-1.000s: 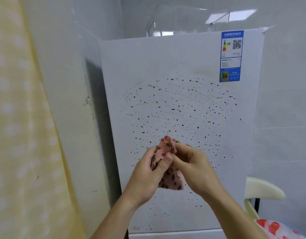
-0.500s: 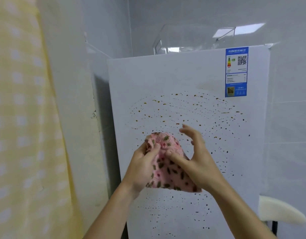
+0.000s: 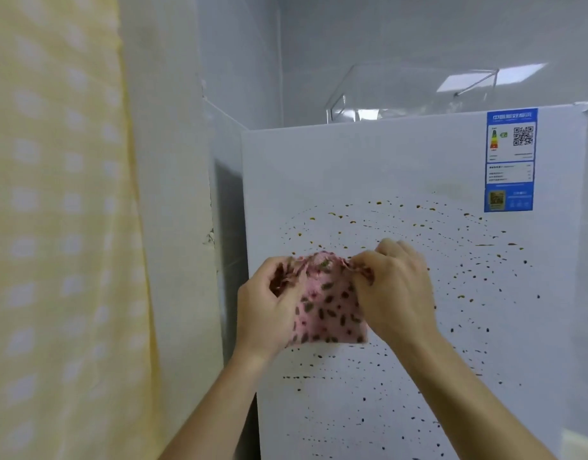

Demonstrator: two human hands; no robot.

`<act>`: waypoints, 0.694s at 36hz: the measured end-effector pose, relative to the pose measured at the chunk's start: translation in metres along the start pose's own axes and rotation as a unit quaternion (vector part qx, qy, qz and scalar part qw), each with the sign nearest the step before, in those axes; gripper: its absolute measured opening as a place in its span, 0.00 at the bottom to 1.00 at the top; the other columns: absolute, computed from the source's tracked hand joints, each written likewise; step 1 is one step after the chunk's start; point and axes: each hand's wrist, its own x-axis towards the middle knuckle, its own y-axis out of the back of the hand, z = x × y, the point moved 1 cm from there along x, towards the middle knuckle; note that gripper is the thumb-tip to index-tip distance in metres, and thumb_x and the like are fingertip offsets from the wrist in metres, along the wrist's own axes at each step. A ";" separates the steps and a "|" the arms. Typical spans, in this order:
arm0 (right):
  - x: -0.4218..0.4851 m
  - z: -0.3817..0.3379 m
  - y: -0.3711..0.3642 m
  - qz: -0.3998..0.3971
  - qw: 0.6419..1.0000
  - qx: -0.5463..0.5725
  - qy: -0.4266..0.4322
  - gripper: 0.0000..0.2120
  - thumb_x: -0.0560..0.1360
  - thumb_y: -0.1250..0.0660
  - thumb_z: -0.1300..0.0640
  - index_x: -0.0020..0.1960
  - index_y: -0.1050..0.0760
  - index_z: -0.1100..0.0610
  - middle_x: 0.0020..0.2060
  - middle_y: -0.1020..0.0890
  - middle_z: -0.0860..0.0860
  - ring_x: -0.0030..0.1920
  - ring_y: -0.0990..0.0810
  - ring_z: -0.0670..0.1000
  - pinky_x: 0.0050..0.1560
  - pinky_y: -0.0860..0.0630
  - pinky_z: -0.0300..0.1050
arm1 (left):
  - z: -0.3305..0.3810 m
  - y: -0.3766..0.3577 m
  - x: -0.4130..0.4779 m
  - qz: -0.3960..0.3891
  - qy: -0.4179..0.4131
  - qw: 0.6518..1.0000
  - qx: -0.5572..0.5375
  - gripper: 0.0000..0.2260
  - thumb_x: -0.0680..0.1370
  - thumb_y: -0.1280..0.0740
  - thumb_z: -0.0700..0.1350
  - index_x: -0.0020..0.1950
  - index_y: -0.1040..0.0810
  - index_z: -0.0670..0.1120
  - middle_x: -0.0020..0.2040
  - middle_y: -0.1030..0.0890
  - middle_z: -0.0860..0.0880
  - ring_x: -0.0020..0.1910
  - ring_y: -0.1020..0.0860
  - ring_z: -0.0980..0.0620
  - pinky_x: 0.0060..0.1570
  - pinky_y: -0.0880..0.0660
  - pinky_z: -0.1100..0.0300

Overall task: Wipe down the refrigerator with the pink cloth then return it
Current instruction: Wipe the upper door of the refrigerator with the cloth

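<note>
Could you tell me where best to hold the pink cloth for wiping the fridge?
Probably the cloth by its top edge, from the near side: left hand and right hand pinch its upper corners, so it hangs spread before the fridge.

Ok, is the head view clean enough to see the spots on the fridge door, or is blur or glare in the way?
Head view: the spots on the refrigerator door read clearly, with no glare on them; the right hand, gripping the pink cloth, is slightly motion-blurred; a bright reflection sits on the clear box on top; the yellow curtain at left is soft.
</note>
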 end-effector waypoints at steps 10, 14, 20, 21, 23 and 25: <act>0.034 -0.059 -0.057 0.177 0.981 0.082 0.022 0.22 0.78 0.35 0.71 0.69 0.28 0.57 0.47 0.15 0.52 0.47 0.18 0.58 0.42 0.22 0.50 | -0.011 0.008 0.073 0.207 -0.141 0.963 0.099 0.08 0.77 0.25 0.40 0.55 0.15 0.47 0.48 0.16 0.56 0.47 0.21 0.58 0.49 0.28 0.73; 0.022 -0.068 -0.098 0.078 0.982 0.169 0.028 0.32 0.81 0.43 0.71 0.81 0.46 0.53 0.82 0.38 0.56 0.83 0.42 0.55 0.81 0.39 0.56 | -0.027 0.019 0.092 0.240 -0.223 0.934 0.141 0.09 0.75 0.23 0.41 0.54 0.16 0.46 0.50 0.17 0.56 0.52 0.24 0.56 0.59 0.25 0.54; 0.028 -0.070 -0.130 0.075 0.994 -0.049 0.066 0.31 0.84 0.40 0.54 0.85 0.45 0.54 0.83 0.49 0.65 0.84 0.54 0.64 0.83 0.55 0.64 | -0.054 0.048 0.114 0.210 -0.283 0.921 0.168 0.16 0.77 0.32 0.49 0.61 0.19 0.43 0.64 0.20 0.45 0.66 0.25 0.46 0.70 0.31 0.51; 0.029 -0.072 -0.131 0.069 0.992 -0.081 0.066 0.31 0.85 0.41 0.48 0.85 0.46 0.49 0.83 0.51 0.65 0.84 0.55 0.65 0.83 0.55 0.66 | -0.058 0.056 0.118 0.197 -0.287 0.924 0.160 0.18 0.77 0.34 0.49 0.64 0.20 0.42 0.69 0.23 0.44 0.71 0.27 0.46 0.73 0.35 0.50; 0.032 -0.074 -0.132 0.066 0.987 -0.127 0.077 0.29 0.86 0.45 0.41 0.85 0.45 0.44 0.83 0.52 0.65 0.84 0.56 0.66 0.82 0.55 0.69 | -0.064 0.072 0.130 0.189 -0.279 0.925 0.176 0.23 0.77 0.38 0.49 0.71 0.23 0.44 0.78 0.31 0.42 0.79 0.35 0.45 0.78 0.40 0.45; 0.040 -0.077 -0.133 0.074 0.983 -0.146 0.085 0.29 0.86 0.47 0.38 0.85 0.46 0.43 0.83 0.52 0.66 0.83 0.55 0.68 0.82 0.55 0.70 | -0.071 0.087 0.146 0.191 -0.263 0.911 0.255 0.26 0.79 0.39 0.49 0.77 0.28 0.47 0.83 0.38 0.44 0.82 0.41 0.44 0.80 0.45 0.42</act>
